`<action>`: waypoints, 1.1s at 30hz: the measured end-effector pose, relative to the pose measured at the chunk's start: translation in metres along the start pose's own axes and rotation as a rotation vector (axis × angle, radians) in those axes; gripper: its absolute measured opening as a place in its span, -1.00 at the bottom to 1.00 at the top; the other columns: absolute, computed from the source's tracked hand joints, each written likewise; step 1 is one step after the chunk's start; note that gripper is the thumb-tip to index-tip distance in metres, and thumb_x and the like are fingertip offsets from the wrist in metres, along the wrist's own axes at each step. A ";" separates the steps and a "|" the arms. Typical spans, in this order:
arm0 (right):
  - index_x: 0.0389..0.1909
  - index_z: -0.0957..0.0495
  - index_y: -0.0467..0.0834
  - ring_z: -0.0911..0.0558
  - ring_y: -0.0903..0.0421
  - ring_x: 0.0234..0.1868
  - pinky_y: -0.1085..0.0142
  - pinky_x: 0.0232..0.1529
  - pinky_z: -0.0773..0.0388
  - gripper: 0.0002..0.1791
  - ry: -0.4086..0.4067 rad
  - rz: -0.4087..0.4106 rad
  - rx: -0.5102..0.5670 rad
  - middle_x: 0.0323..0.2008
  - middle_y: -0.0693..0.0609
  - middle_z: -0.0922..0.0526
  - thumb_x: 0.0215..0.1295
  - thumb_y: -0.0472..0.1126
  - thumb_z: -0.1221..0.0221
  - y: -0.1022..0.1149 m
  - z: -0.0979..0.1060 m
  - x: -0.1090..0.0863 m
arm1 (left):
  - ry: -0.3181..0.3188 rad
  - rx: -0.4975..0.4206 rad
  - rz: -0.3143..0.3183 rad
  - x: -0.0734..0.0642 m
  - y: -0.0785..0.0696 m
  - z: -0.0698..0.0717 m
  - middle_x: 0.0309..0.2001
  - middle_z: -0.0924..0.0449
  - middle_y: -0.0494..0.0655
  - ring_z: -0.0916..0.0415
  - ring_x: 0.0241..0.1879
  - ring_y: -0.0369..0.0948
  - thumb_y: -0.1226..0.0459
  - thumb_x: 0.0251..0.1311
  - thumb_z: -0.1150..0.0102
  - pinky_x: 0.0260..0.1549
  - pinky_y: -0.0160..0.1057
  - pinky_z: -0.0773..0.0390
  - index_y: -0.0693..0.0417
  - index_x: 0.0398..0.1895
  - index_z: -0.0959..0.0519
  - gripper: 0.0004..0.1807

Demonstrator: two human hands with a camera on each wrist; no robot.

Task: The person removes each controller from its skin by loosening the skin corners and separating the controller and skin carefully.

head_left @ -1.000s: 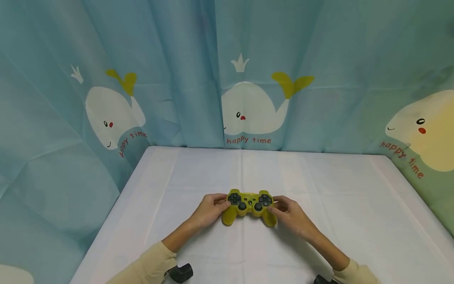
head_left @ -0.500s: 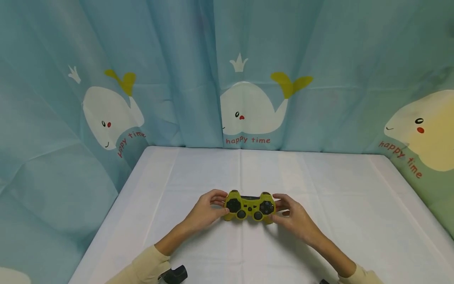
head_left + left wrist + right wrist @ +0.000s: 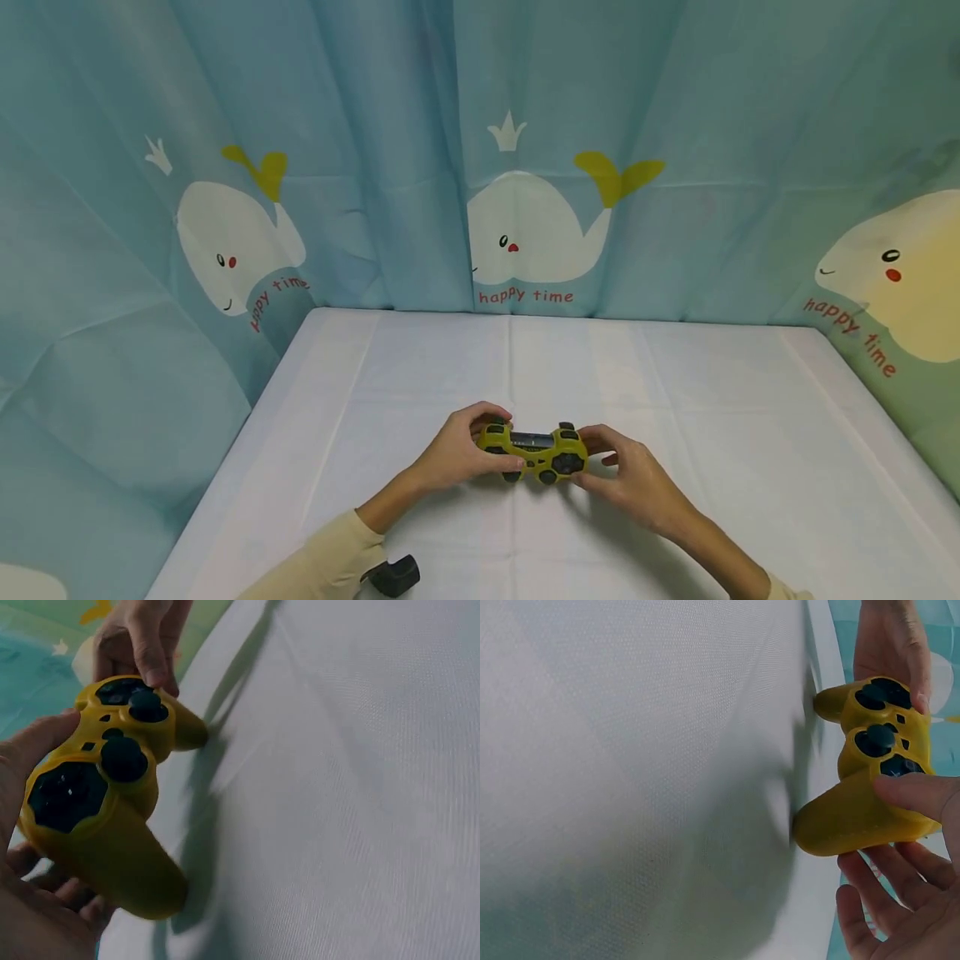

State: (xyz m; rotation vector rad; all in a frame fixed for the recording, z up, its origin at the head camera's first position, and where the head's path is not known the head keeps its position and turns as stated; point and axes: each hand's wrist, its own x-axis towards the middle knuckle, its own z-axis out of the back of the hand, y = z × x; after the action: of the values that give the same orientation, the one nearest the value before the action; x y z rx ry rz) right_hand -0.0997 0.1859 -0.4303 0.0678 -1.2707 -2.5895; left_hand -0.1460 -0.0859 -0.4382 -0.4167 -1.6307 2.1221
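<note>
A yellow game controller (image 3: 546, 458) with black buttons and thumbsticks is held between both hands over the white table. Its rear edge with the shoulder buttons faces up in the head view, and the handles are hidden there. My left hand (image 3: 459, 448) grips its left side, thumb laid across the face near the centre and fingers behind. My right hand (image 3: 637, 479) pinches the right end, thumb on the front near the handle. In the right wrist view, the right fingers (image 3: 889, 881) reach beneath the yellow handle (image 3: 844, 817). The left wrist view shows the left handle (image 3: 146, 877) close over the cloth.
A white cloth covers the table (image 3: 420, 358). Behind and at both sides hangs a blue-green curtain (image 3: 390, 167) with printed whales. A black device (image 3: 395, 575) sits by the left sleeve (image 3: 330, 558).
The controller has tilted, so its rear edge has come into view and its handles have gone out of sight. My left hand has shifted right, its thumb farther over the face.
</note>
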 end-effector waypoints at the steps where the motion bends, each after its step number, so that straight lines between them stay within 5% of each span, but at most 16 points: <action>1: 0.07 -0.59 -0.18 -0.64 0.08 -0.01 0.07 0.00 -0.57 -0.48 0.000 0.001 -0.003 -0.08 0.11 -0.69 0.09 -0.20 -0.53 0.000 0.000 -0.001 | 0.002 -0.014 -0.012 0.001 0.000 -0.002 0.01 -0.61 0.04 -0.60 -0.08 -0.16 0.30 0.06 -0.56 -0.12 -0.26 -0.60 0.33 0.18 -0.50 -0.36; 10: 0.07 -0.57 -0.13 -0.61 0.03 0.02 0.04 0.01 -0.56 -0.49 0.122 0.069 -0.010 -0.03 0.14 -0.66 0.14 -0.10 -0.51 -0.003 0.009 -0.002 | -0.001 0.070 -0.028 0.000 -0.001 -0.012 -0.19 -0.63 -0.21 -0.62 -0.27 -0.24 0.25 -0.06 -0.65 -0.33 -0.27 -0.64 0.10 -0.08 -0.69 -0.56; 16: 0.41 -0.37 -0.15 -0.40 -0.16 0.32 -0.20 0.20 -0.35 -0.33 0.381 0.151 0.162 0.32 -0.02 -0.46 0.27 -0.25 -0.31 -0.008 0.019 0.011 | 0.015 0.130 -0.052 -0.003 -0.001 -0.013 -0.25 -0.62 -0.23 -0.59 -0.33 -0.26 0.16 0.00 -0.62 -0.40 -0.28 -0.62 -0.13 -0.24 -0.67 -0.70; 20: 0.49 -0.30 -0.15 -0.40 -0.16 0.35 0.02 0.25 -0.39 -0.39 0.514 0.178 0.306 0.38 -0.09 -0.41 0.43 -0.30 -0.05 -0.007 0.019 0.022 | 0.012 0.179 -0.076 -0.005 0.000 -0.015 -0.27 -0.63 -0.29 -0.58 -0.35 -0.29 0.11 0.02 -0.61 -0.41 -0.29 -0.61 -0.17 -0.22 -0.67 -0.70; 25: 0.37 -0.42 -0.31 -0.52 -0.10 0.23 0.31 0.18 -0.41 -0.46 0.559 0.141 0.358 0.23 -0.10 -0.57 0.42 -0.36 0.18 0.000 0.018 0.036 | 0.013 0.242 -0.109 -0.005 0.000 -0.015 -0.29 -0.64 -0.38 -0.57 -0.35 -0.34 0.03 -0.01 -0.62 -0.41 -0.31 -0.58 -0.24 -0.22 -0.68 -0.68; 33: 0.02 -0.69 -0.21 -0.62 -0.04 0.09 0.24 0.15 -0.48 -0.57 0.574 0.160 0.257 -0.02 0.00 -0.70 0.59 -0.26 0.19 0.007 0.017 0.054 | 0.066 0.349 -0.172 -0.004 -0.002 -0.010 -0.23 -0.68 -0.44 -0.58 -0.29 -0.42 0.03 0.00 -0.61 -0.32 -0.36 -0.56 -0.23 -0.12 -0.72 -0.64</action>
State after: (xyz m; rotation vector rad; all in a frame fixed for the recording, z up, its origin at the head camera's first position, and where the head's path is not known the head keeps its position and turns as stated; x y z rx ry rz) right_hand -0.1533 0.1812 -0.4108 0.6729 -1.2992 -2.0368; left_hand -0.1370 -0.0791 -0.4394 -0.2229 -1.1816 2.1768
